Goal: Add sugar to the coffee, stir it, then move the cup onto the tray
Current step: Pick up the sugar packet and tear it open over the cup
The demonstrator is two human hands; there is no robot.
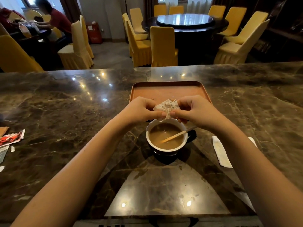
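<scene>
Both hands are out over the counter [65, 99], pinched together on a small crumpled white sugar packet [167, 107]. The left hand [141, 110] is closed on the packet's left side with thumb and fingertips, and the right hand [195, 112] is closed on its right side the same way. Their thumbs nearly meet at the packet's lower edge. The packet hangs just above the far rim of the cup [167, 136], its torn corner pointing down toward the coffee [165, 135].

The cup is dark outside and white inside, nearly full of milky brown coffee. It stands on the counter, close in front of the person, with its handle to the right. A wooden stirrer [177, 136] leans in it, lower end in the coffee, upper end resting over the right rim.

The tray [167, 90], orange-brown and bare apart from a crumb or two, lies just beyond the cup; the hands partly cover its near edge. A long white wrapper [221, 151] lies on the counter to the right of the cup, and some torn red and white wrappers [11, 138] lie well off to the left.
</scene>
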